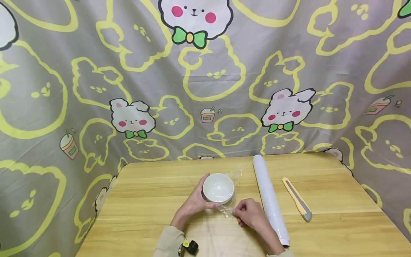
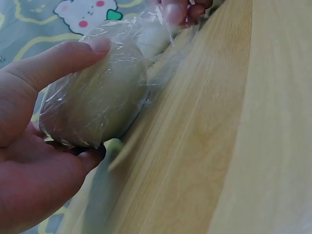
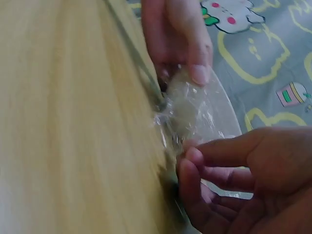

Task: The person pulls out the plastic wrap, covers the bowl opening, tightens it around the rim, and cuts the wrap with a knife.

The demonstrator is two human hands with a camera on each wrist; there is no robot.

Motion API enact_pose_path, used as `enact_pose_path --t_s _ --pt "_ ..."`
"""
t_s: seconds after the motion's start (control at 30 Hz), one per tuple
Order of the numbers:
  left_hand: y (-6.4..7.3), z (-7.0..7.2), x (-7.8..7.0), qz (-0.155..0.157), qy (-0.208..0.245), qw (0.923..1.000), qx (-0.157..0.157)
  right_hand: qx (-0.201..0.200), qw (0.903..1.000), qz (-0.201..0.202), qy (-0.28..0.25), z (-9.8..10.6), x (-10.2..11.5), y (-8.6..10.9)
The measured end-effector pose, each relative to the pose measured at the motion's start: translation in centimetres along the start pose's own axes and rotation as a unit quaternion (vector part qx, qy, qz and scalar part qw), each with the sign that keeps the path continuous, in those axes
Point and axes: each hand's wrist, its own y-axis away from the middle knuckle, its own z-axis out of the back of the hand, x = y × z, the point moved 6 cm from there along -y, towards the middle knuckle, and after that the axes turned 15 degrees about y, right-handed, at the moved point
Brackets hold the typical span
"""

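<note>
A white bowl [image 1: 218,188] sits near the middle of the table, with clear plastic wrap [image 2: 122,63] over it and bunched down its side. My left hand [image 1: 197,198] grips the bowl from the left, thumb near the front and fingers around the far side. At the bowl's lower right, my right hand [image 1: 252,214] pinches a loose edge of the wrap between thumb and fingertips. In the right wrist view, the pinched wrap [image 3: 187,109] stretches from those fingertips toward the left thumb. More loose wrap stands out past the bowl's right rim in the head view.
A long roll of plastic wrap [image 1: 271,200] lies to the right, close beside the right forearm. Further right is a yellow and grey utility knife [image 1: 297,199]. A patterned curtain [image 1: 205,135] hangs behind and at both sides of the wooden table [image 1: 144,200].
</note>
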Motion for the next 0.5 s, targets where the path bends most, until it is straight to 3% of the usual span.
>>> enact_pose_path --t_s 0.07,0.13,0.33,0.4,0.5 --pt "0.0 -0.1 0.0 -0.002 0.002 1.0000 -0.002 -0.031 0.9986 0.007 0.043 -0.1 0.2 -0.1" --pt "0.1 -0.2 -0.1 -0.005 0.001 1.0000 -0.002 -0.043 0.9978 0.008 0.050 -0.1 0.4 -0.1" --pt "0.0 -0.3 0.0 -0.003 0.005 1.0000 0.004 -0.044 0.9982 -0.013 -0.038 2.0 0.7 0.6" --pt "0.0 -0.3 0.0 -0.006 0.005 1.0000 0.002 -0.040 0.9971 0.005 -0.065 2.6 1.3 0.8" --pt "-0.1 -0.2 0.0 -0.010 0.002 0.9999 -0.001 0.001 0.9952 0.041 -0.089 2.1 1.9 0.7"
